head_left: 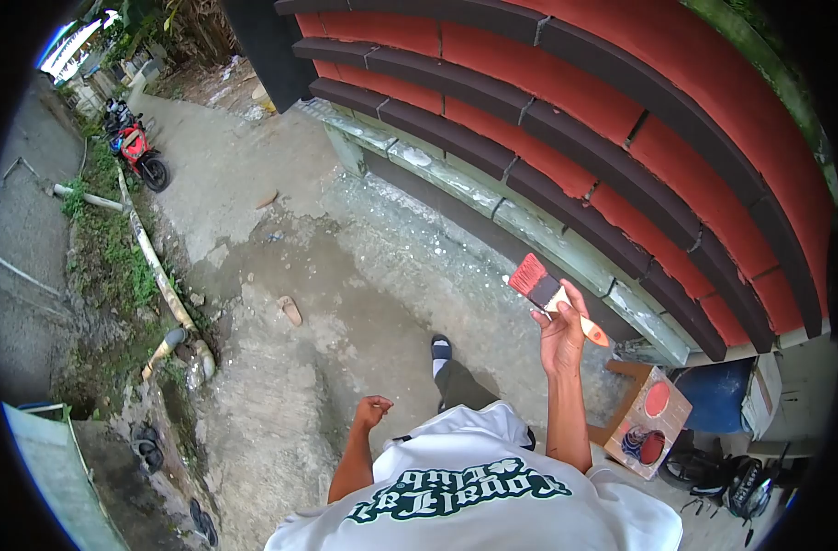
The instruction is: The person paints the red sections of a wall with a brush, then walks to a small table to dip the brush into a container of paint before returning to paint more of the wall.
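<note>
Red-tipped paintbrush (547,296) gripped in right hand (560,335), left hand (373,410) fisted, legs mostly hidden

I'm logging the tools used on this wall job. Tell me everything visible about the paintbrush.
The paintbrush is a flat, wide brush with a pale, wood-looking handle, a metal band and bristles loaded with red paint matching the wall's red bands. The handle end also looks reddish-orange. It is held up in the air in the person's right hand, fingers wrapped round the handle, bristles pointing up and to the left, tilted. It touches nothing but the hand, and hangs in front of the wall's grey base ledge.
</note>
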Demonstrator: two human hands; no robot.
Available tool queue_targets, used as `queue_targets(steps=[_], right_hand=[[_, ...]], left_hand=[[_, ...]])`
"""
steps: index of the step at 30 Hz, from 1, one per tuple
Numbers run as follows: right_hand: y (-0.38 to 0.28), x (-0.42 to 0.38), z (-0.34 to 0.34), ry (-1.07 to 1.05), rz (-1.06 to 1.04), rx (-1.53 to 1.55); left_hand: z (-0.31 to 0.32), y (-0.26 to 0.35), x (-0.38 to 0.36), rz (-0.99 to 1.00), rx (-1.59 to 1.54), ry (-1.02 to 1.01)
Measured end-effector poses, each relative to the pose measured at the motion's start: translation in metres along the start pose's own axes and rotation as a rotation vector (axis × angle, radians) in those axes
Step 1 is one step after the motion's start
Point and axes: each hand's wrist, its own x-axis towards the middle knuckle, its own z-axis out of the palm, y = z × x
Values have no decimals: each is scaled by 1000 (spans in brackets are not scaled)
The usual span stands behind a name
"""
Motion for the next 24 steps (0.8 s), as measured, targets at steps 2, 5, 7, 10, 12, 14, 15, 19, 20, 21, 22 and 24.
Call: queue_targets(steps=[2, 5, 7, 10, 12, 14, 15, 19, 20, 21, 22, 24], right_hand=[[16, 23, 6, -7, 14, 7], [36, 61, 19, -3, 22, 23], [49, 84, 32, 34, 13, 31], [64, 114, 47, 24, 10, 38], [73, 132, 58, 48, -5, 53], [77, 139, 69, 75, -17, 52], [79, 145, 71, 76, -27, 41], [97, 154, 81, 129, -66, 32], [101, 157, 84, 148, -83, 37], [106, 160, 87, 174, -102, 39], [112, 160, 90, 204, -125, 43], [123, 163, 98, 262, -175, 62]], left_hand=[[-11, 13, 27, 33, 59, -9], [-29, 37, 68, 67, 94, 5], [-45, 64, 86, 65, 81, 18], [-72, 95, 129, 142, 84, 13], [-86, 111, 148, 193, 74, 21], [-94, 136, 166, 256, 63, 23], [-97, 146, 179, 283, 71, 5], [-112, 186, 217, 318, 161, -118], [-113, 201, 230, 317, 195, -163], [-112, 212, 245, 346, 199, -197], [-112, 223, 262, 376, 207, -236], [-111, 258, 295, 413, 352, -314]])
